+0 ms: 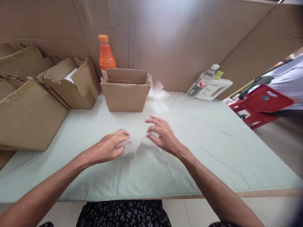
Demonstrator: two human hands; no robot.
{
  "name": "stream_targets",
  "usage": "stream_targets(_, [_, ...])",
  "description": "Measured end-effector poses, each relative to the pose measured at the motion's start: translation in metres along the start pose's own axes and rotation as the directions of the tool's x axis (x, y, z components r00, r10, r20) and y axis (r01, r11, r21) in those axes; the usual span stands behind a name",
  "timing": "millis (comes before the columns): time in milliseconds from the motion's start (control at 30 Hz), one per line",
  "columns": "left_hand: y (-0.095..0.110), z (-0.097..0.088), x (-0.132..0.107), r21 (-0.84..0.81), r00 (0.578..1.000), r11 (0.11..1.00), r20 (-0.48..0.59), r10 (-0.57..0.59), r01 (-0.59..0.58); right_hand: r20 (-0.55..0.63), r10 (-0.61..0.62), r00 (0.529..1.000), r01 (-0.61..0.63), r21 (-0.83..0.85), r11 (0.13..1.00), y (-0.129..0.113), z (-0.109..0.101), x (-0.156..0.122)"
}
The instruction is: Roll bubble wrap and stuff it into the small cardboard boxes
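Between my two hands stretches a thin, see-through plastic bag (133,145), blurred by motion, above the pale green cloth. My left hand (113,145) is closed on its left end, thumb below and fingers above. At the right end, the thumb and a finger of my right hand (162,134) pinch the edge, while the other fingers are spread. Just beyond my hands stands a small open cardboard box (126,97). Several clear plastic bags (158,94) lie in a loose heap against its right side.
Larger open cardboard boxes (30,116) crowd the left. An orange bottle (106,53) stands behind the small box. A clear bottle (202,82) and a white jug (213,90) are at the back right. Past the table (227,157), a person sits on a red chair (267,101).
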State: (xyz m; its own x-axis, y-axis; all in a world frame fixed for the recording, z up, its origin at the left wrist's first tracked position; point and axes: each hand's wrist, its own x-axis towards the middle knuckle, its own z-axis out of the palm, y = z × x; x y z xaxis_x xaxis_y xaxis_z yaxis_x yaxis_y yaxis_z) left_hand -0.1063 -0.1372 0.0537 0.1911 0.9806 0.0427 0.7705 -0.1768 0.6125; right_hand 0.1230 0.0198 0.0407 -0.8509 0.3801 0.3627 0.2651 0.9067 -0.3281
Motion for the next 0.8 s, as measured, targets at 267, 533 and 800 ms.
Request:
stream_targets(267, [-0.029,0.0,-0.079,0.691,0.951,0.669,-0.093,-0.293,0.274,-0.031,-0.075,0.997,0.057,-0.385,0.921,-0.006,-0.006,-0.066])
stream_targets(533, [-0.022,0.006,-0.087,0.551,0.92,0.741,-0.296,-0.257,0.384,-0.027,0.042,0.999,-0.047,-0.23,0.972,-0.014,0.019,-0.043])
stream_targets(800, [-0.06,0.038,-0.024,0.168,0.948,0.957,-0.259,-0.188,0.235,0.286,-0.07,0.956,0.108,-0.119,0.987,-0.008,0.069,-0.016])
